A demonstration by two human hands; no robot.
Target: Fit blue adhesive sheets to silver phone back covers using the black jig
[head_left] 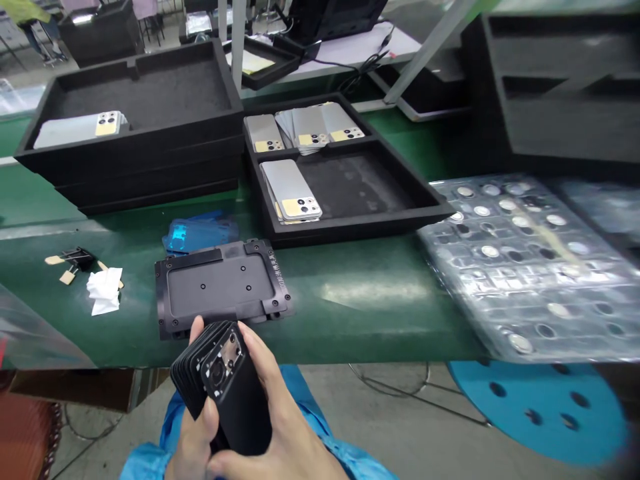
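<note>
Left hand (193,437) and right hand (283,423) pinch one fanned stack of black phone back panels (243,407) between their fingers, at the near edge of the green surface (360,327); the panels overlap too tightly to count. Beyond lie one black fixture plate (225,297) and, left of it, one crumpled white tissue (105,291).

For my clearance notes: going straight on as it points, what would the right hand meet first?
Past the black panels it holds, the right hand would probably meet the black fixture first; height is unclear, so it might pass above.
</note>
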